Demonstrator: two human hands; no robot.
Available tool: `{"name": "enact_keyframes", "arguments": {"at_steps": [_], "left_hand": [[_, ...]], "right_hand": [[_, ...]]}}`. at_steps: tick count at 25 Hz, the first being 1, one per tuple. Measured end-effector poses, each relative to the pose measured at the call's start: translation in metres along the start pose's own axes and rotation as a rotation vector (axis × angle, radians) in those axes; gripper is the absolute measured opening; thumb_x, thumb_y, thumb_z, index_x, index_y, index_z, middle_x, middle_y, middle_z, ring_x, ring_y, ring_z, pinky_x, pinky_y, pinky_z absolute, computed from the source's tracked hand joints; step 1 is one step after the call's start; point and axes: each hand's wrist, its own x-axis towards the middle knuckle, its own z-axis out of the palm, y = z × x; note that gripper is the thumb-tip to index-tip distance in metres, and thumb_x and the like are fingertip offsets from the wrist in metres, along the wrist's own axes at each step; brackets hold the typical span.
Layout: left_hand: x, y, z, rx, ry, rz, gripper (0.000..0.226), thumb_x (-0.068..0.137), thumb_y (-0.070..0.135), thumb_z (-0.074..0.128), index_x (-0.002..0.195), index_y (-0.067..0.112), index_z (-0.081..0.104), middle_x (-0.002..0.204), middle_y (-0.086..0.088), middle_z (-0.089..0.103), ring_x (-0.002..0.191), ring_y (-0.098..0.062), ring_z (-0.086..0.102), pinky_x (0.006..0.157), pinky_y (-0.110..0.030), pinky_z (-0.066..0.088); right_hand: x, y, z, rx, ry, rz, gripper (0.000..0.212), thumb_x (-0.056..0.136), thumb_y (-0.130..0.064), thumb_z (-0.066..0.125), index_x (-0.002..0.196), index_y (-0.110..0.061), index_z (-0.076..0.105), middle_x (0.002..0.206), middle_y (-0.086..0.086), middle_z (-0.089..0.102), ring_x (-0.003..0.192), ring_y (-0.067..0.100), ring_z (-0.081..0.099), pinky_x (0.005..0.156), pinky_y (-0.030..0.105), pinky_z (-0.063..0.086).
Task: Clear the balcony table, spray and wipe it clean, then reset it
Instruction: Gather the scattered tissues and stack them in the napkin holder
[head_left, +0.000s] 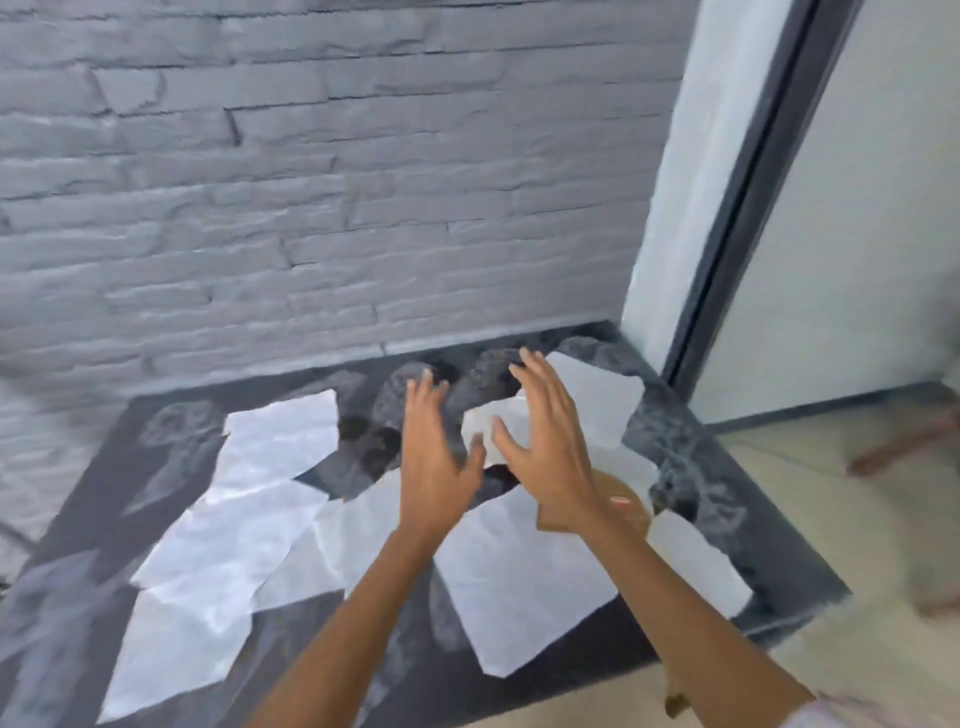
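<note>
Left hand (436, 457), right hand (550, 447) spread wide, empty, above bench (93, 483) toward far right corner. Paper sheets (519, 566) light, floppy, tearable: probably best pinched at loose edges.

Both forearms bare, reaching forward side by side from bottom of view. Left hand (436, 457) back-up, fingers (427, 395) straight and close together, thumb splayed right. Right hand (553, 447) just beside it, fingers spread and slightly bent, thumb out left. Thumbs close together. Neither holds anything
</note>
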Motion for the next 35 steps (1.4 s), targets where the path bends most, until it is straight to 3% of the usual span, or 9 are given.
{"name": "enact_keyframes", "arguments": {"at_steps": [4,8,14,18,22,28,32,35], "left_hand": [[0.006,-0.012,0.063,0.011,-0.238,-0.087,0.057,0.085,0.012,0.060,0.135,0.002,0.035,0.147,-0.016,0.033,0.140,-0.032,0.025,0.113,-0.037,0.025],[0.010,-0.035,0.113,0.047,-0.463,-0.309,0.055,0.089,0.019,0.057,0.138,0.009,0.033,0.143,-0.008,0.039,0.133,-0.023,0.035,0.106,-0.030,0.031],[-0.001,-0.047,0.166,0.126,-0.702,-0.539,0.051,0.084,0.031,0.063,0.128,0.012,0.044,0.127,-0.004,0.057,0.117,-0.022,0.053,0.092,-0.030,0.044],[-0.010,-0.046,0.180,0.169,-0.801,-0.563,0.047,0.080,0.034,0.067,0.120,0.014,0.053,0.113,-0.002,0.065,0.105,-0.019,0.060,0.086,-0.027,0.047],[-0.012,-0.049,0.179,0.091,-0.788,-0.580,0.038,0.078,0.029,0.071,0.111,0.014,0.059,0.098,0.000,0.067,0.088,-0.014,0.063,0.082,-0.028,0.052],[0.011,-0.044,0.161,0.130,-0.683,-0.450,0.017,0.084,0.019,0.061,0.100,0.017,0.064,0.093,0.001,0.067,0.084,-0.015,0.059,0.075,-0.028,0.049],[0.040,-0.055,0.126,0.155,-0.479,-0.431,0.022,0.084,0.014,0.058,0.104,0.017,0.065,0.097,-0.003,0.070,0.091,-0.022,0.063,0.076,-0.031,0.051],[0.050,-0.071,0.100,0.195,-0.298,-0.462,0.030,0.087,0.014,0.055,0.117,0.017,0.055,0.107,0.000,0.063,0.096,-0.023,0.061,0.074,-0.027,0.049]], "right_hand": [[-0.018,0.088,-0.006,-0.091,-0.173,0.294,0.053,0.092,-0.029,0.057,0.138,-0.009,0.039,0.149,0.008,0.035,0.140,0.023,0.026,0.113,0.034,0.021],[-0.041,0.162,-0.005,-0.257,-0.406,0.586,0.059,0.094,-0.042,0.049,0.141,-0.011,0.031,0.148,0.008,0.033,0.138,0.024,0.025,0.111,0.036,0.021],[-0.072,0.208,0.001,-0.368,-0.718,0.768,0.070,0.084,-0.064,0.049,0.130,-0.012,0.043,0.146,0.007,0.034,0.139,0.026,0.019,0.108,0.042,0.027],[-0.080,0.209,0.004,-0.292,-0.671,0.770,0.047,0.083,-0.059,0.054,0.106,-0.018,0.054,0.126,0.001,0.048,0.125,0.021,0.033,0.101,0.036,0.032],[-0.078,0.204,0.003,-0.118,-0.639,0.801,0.034,0.086,-0.047,0.058,0.095,-0.019,0.042,0.104,-0.002,0.046,0.102,0.017,0.047,0.083,0.030,0.041],[-0.053,0.185,-0.002,0.097,-0.645,0.797,0.033,0.088,-0.037,0.061,0.085,-0.019,0.033,0.078,-0.007,0.045,0.067,0.006,0.049,0.054,0.017,0.034],[-0.017,0.155,0.017,0.198,-0.525,0.701,0.035,0.082,-0.028,0.068,0.078,-0.018,0.035,0.078,0.000,0.045,0.070,0.015,0.048,0.056,0.021,0.034],[0.004,0.113,0.059,0.269,-0.472,0.630,0.037,0.076,-0.025,0.073,0.082,-0.023,0.036,0.077,-0.004,0.045,0.067,0.008,0.050,0.054,0.012,0.039]]}}
